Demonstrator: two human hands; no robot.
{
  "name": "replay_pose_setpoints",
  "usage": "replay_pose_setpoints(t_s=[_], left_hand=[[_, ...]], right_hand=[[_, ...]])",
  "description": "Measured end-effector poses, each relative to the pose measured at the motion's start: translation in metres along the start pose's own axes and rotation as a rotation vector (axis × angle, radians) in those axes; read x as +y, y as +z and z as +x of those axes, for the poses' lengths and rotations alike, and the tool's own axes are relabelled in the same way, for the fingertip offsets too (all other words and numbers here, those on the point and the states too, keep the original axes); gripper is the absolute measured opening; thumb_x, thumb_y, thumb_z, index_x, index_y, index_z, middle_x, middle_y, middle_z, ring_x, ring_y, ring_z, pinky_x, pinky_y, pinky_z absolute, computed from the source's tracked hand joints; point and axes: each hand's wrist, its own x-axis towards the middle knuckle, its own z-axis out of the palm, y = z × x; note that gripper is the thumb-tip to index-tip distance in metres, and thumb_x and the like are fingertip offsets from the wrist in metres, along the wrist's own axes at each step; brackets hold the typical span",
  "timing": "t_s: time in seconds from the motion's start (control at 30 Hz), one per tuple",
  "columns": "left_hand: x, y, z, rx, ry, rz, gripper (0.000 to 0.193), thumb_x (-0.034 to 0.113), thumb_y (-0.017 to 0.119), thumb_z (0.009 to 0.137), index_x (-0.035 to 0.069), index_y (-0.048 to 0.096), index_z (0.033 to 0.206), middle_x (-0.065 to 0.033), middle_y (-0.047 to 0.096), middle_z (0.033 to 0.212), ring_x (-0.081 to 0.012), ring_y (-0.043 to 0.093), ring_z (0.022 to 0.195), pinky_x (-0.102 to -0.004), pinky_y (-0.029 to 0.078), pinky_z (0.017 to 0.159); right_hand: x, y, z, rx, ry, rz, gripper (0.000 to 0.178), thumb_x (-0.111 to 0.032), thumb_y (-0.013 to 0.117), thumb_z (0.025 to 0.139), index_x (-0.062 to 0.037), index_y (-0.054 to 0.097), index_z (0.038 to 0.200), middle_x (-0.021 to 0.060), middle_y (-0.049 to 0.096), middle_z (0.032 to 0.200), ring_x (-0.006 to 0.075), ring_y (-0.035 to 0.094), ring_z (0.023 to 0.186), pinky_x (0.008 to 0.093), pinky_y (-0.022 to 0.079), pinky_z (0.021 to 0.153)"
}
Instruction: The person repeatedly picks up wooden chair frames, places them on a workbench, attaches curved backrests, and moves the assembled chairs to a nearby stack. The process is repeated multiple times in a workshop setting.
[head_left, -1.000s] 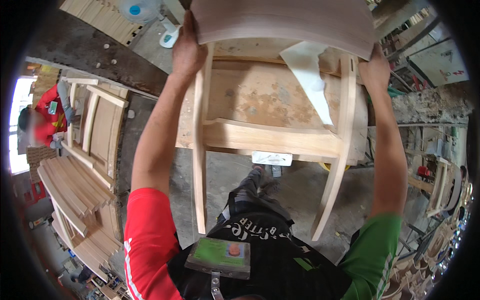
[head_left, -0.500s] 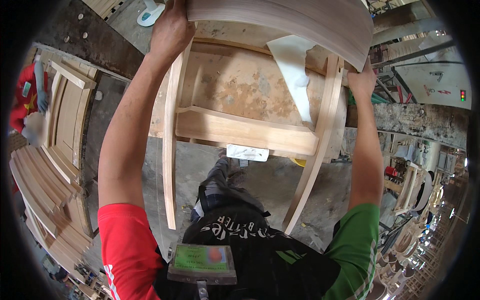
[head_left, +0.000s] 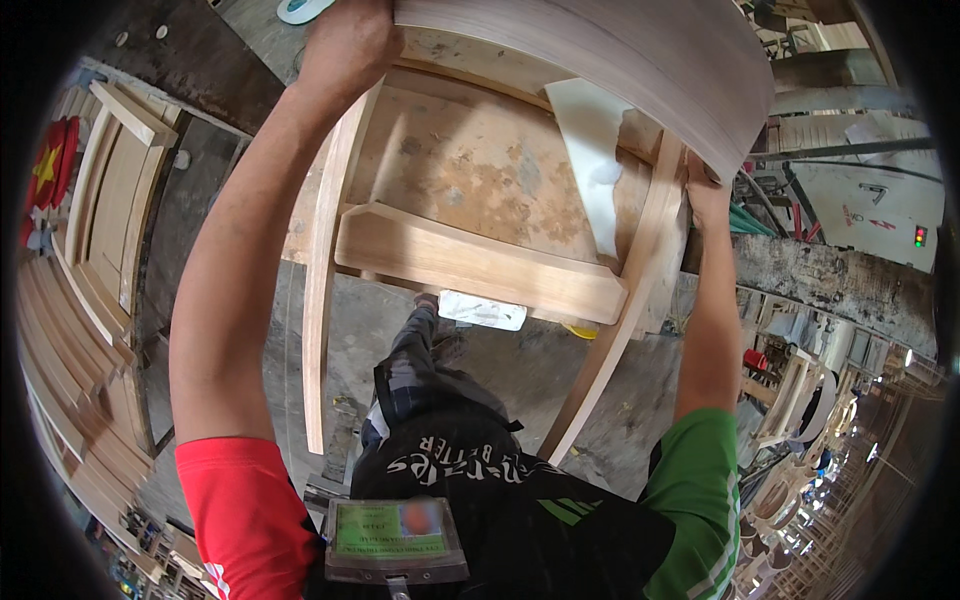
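Note:
A pale wooden chair frame [head_left: 480, 262] is held out in front of me over a workbench. Its broad curved back panel [head_left: 600, 55] is at the far end, and two legs point toward my body with a crosspiece between them. My left hand [head_left: 352, 45] is closed round the frame's far left corner, its fingertips partly hidden. At the right end of the panel, my right hand [head_left: 708, 190] grips the edge near the top of the right leg; some of its fingers are out of sight behind the wood.
Beneath the frame lies a stained board [head_left: 460, 150] with a torn white sheet [head_left: 590, 150]. A white block [head_left: 482, 310] sits by its near edge. Stacked curved wood strips [head_left: 70, 370] stand left, near a person in red [head_left: 55, 165]. An electrical cabinet [head_left: 880, 195] is at right.
The frame has tilted a little, its back panel shifting right and nearer while the leg ends swing left. Both hands have kept their hold and moved with it.

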Motion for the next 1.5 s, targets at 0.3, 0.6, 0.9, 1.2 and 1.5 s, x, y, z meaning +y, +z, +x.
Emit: replay_pose_setpoints(t_s=[0.3, 0.6, 0.9, 1.2, 1.5], left_hand=[[0.016, -0.008, -0.001, -0.030, -0.096, 0.090, 0.090, 0.002, 0.052, 0.084, 0.016, 0.015, 0.165, -0.0327, 0.060, 0.118, -0.0515, 0.065, 0.100, -0.0603, 0.053, 0.086], [0.010, -0.011, -0.009, 0.022, -0.087, 0.183, 0.082, 0.010, 0.056, 0.088, 0.015, 0.021, 0.162, -0.0296, 0.064, 0.113, -0.0501, 0.068, 0.090, -0.0602, 0.055, 0.077], [0.009, 0.001, -0.006, 0.014, -0.074, 0.230, 0.077, 0.012, 0.049, 0.094, 0.021, 0.019, 0.164, -0.0263, 0.062, 0.128, -0.0476, 0.068, 0.102, -0.0591, 0.056, 0.081], [-0.035, -0.021, -0.119, 0.023, -0.063, 0.176, 0.070, 0.033, 0.062, 0.099, 0.008, 0.035, 0.157, -0.0285, 0.063, 0.128, -0.0459, 0.065, 0.110, -0.0525, 0.055, 0.091], [0.018, -0.107, -0.484, -0.276, -1.441, -0.856, 0.080, 0.075, 0.034, 0.101, 0.002, 0.066, 0.103, -0.0127, 0.064, 0.069, -0.0254, 0.063, 0.063, -0.0409, 0.053, 0.063]], right_hand=[[-0.020, -0.019, -0.002, -0.213, 0.227, -0.151, 0.022, -0.014, 0.070, 0.095, 0.0038, 0.069, 0.107, 0.0041, 0.068, 0.090, 0.0141, 0.057, 0.077, 0.0323, 0.048, 0.070], [-0.132, -0.081, -0.002, 0.422, -0.154, 0.122, 0.057, -0.040, 0.050, 0.109, -0.0016, 0.044, 0.151, 0.0195, 0.058, 0.146, 0.0270, 0.057, 0.132, 0.0383, 0.048, 0.104], [-0.137, 0.007, 0.017, 0.287, -0.386, -0.315, 0.075, -0.053, 0.044, 0.106, 0.0082, 0.042, 0.150, 0.0364, 0.045, 0.149, 0.0491, 0.044, 0.139, 0.0479, 0.034, 0.118], [-0.084, -0.031, -0.189, 0.075, -0.073, -0.251, 0.063, -0.028, 0.048, 0.108, 0.0034, 0.030, 0.159, 0.0295, 0.036, 0.160, 0.0439, 0.032, 0.150, 0.0478, 0.025, 0.124], [-0.044, -0.060, -0.572, -0.009, 0.801, 0.198, 0.045, -0.044, 0.065, 0.100, -0.0011, 0.058, 0.113, 0.0062, 0.064, 0.082, 0.0148, 0.063, 0.072, 0.0334, 0.051, 0.064]])
